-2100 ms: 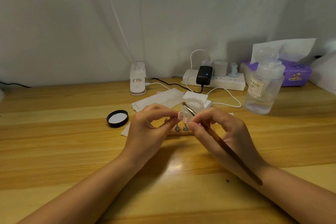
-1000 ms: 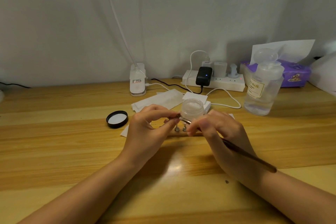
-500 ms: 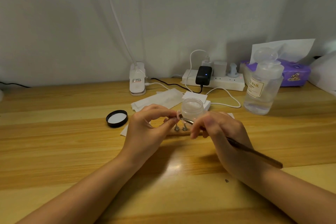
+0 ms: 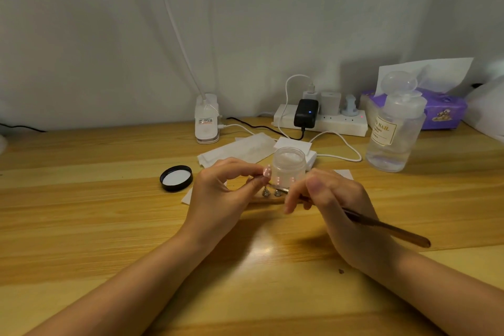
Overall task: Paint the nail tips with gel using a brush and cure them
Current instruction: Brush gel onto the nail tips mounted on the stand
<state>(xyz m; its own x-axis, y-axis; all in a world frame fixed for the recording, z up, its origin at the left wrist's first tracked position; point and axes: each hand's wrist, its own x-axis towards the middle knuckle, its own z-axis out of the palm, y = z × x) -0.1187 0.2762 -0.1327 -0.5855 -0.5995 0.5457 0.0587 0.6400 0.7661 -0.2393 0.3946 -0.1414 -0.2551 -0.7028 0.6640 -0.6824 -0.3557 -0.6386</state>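
Pink nail tip with white dots, pinched up off the table between the thumb and fingers of the left hand. Right hand curled round a long brown brush, thumb and fingers pinching it near the front, handle sticking out past the wrist to the right. Brush end right up by the nail tip; too small to tell if touching. Just behind both hands, an open clear jar of pale gel. Under the fingers, a small wooden stand with two silver pegs. Black lid with a white inside, lying to the left on the wooden table. White paper wipes behind the left hand. Farther back by the wall, a white power strip with plugs and cords, a white lamp base, a clear pump bottle and a purple tissue pack.
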